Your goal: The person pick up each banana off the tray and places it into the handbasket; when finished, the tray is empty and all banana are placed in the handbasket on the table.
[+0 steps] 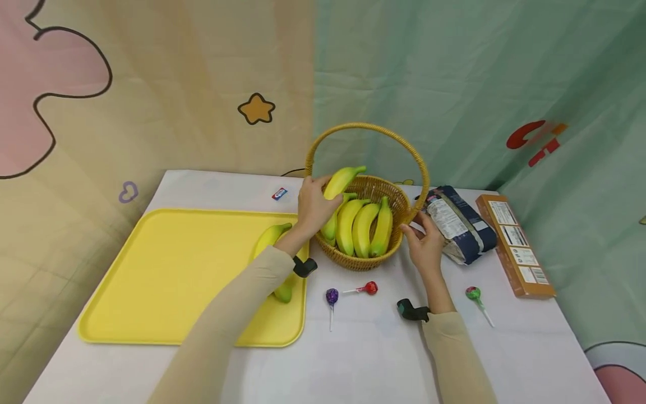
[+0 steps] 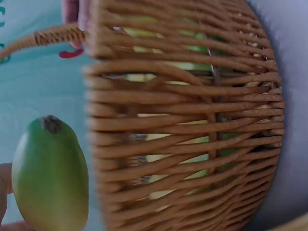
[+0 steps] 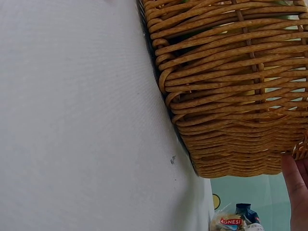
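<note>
A wicker basket with a tall arched handle holds several yellow bananas. My left hand grips one more banana over the basket's left rim. In the left wrist view that banana's greenish tip shows beside the woven wall, apart from it. My right hand holds the basket's right rim near the handle's base; its fingers press the weave in the right wrist view. Under my left forearm, bananas lie on the yellow tray, partly hidden.
Purple, red and green lollipops lie in front of and right of the basket. A dark blue packet and an orange-brown box stand at right. A small wrapped piece lies behind the tray.
</note>
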Available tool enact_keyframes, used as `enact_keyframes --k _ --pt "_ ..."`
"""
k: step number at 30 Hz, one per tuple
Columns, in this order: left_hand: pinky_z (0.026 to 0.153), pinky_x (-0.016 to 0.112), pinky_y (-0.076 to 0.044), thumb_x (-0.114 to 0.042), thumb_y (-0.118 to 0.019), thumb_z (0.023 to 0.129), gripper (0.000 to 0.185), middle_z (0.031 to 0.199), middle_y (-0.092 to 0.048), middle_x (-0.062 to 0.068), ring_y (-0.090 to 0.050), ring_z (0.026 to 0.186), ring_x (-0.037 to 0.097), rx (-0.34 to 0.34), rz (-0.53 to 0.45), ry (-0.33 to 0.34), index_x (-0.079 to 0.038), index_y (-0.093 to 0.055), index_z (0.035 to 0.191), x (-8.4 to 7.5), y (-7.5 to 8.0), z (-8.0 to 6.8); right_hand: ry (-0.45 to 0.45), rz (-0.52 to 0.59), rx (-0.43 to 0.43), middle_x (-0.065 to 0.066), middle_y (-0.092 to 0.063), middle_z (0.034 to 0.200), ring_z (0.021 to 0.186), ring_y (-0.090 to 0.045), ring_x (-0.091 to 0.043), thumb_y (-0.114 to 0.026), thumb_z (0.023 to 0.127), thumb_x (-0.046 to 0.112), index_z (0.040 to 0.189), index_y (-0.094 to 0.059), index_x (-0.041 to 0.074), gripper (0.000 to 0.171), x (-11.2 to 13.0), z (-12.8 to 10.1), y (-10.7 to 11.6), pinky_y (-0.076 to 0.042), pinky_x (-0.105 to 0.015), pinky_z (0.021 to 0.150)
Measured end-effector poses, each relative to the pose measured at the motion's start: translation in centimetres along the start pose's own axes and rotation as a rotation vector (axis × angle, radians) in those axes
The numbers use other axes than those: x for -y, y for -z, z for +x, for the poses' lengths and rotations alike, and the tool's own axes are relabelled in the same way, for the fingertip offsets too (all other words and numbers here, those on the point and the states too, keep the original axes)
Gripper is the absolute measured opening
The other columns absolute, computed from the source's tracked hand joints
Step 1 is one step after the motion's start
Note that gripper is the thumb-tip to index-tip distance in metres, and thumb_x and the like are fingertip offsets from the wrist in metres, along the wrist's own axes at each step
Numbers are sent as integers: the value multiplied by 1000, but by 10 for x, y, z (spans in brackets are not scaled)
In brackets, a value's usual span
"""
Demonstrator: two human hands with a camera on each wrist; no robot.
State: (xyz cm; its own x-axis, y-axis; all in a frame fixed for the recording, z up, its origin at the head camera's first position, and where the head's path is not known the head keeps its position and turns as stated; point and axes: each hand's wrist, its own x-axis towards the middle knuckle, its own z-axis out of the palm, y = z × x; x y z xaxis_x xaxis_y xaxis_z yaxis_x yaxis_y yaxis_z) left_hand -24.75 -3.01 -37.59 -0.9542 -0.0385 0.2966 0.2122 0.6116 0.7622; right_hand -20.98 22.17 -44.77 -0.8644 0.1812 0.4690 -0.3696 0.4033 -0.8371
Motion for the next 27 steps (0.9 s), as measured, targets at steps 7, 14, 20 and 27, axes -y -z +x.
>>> enact_keyframes --k 7,14,20,27 --pt "88 44 -44 -21 -73 85 46 115 -62 17 -54 105 31 -28 15 43 -5 -65 127 18 -20 12 6 27 14 -29 -62 115 110 -60 -33 -69 87 1 129 -57 -10 45 -1 -1 -4 -48 -5 83" --pt "95 46 -48 -24 -73 87 48 124 -60 19 -54 116 35 -11 160 83 -3 -62 130 27 -31 12 -10 31 15 -32 -60 116 113 -59 -38 -68 87 -1 129 -56 -11 45 5 -1 -3 -48 -6 84" --pt "98 44 -44 -21 -70 89 48 125 -58 19 -51 116 34 -8 258 49 -3 -60 132 22 -29 6 15 -32 8 -32 -61 112 110 -60 -39 -66 86 -8 128 -55 -14 43 30 -5 0 -51 -12 85" --pt "92 45 -42 -20 -73 84 52 122 -55 18 -47 110 34 -10 166 26 -3 -60 132 10 7 -36 14 -7 -3 -33 -60 115 111 -59 -40 -67 86 -6 129 -55 -13 44 11 -1 -1 -48 -6 84"
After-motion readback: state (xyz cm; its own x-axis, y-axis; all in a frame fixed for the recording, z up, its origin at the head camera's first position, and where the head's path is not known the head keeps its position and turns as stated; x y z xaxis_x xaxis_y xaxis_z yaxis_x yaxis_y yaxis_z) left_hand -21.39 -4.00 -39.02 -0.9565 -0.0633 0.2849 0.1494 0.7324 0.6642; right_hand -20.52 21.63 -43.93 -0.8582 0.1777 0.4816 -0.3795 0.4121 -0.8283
